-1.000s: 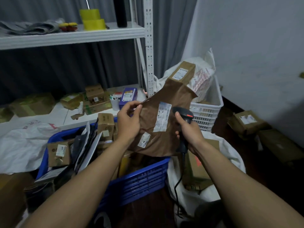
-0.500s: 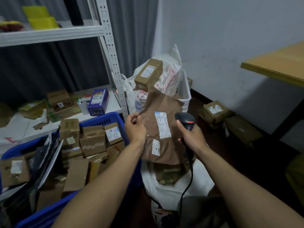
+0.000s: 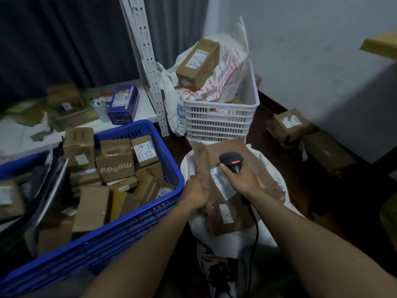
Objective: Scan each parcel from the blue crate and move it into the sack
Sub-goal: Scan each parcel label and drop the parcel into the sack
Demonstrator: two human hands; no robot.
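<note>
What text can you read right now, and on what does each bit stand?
"moody", upside down: on a brown box in the crate.
White labels on the parcel: blurred, unreadable.
Red print on the bag in the white basket: too blurred to read.
All other shipping labels: too small or blurred to read.

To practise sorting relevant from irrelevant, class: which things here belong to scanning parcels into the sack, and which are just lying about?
In the job: blue crate, brown parcel, white sack, scanner, left hand, right hand.
Lying about: white crate, purple box, boxes by the wall.
</note>
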